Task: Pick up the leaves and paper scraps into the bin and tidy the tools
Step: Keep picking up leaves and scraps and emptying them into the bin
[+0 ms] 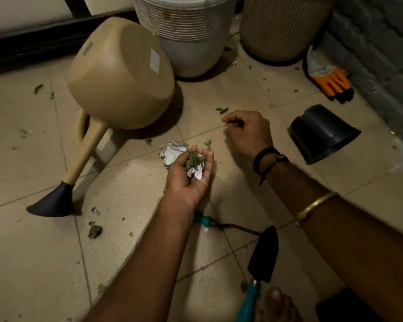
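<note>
My left hand (188, 175) is cupped palm up above the tiled floor, holding a small pile of green leaves and white paper scraps (194, 164). A crumpled paper scrap (173, 151) lies on the floor just beyond its fingers. My right hand (247, 132) hovers a little farther out with fingers curled and fingertips pinched together; whether it holds a bit of leaf I cannot tell. Loose leaves lie nearby: one (222, 109) beyond the right hand, one (207, 143) between the hands, a clump (94, 230) at the left.
A beige watering can (120, 73) lies tipped over at the left, its black spout head (54, 203) on the floor. A black pot (321, 133) lies on its side at the right. A trowel (263, 254), another teal-handled tool (205, 220), orange gloves (330, 83) and two big planters (186, 31) are around.
</note>
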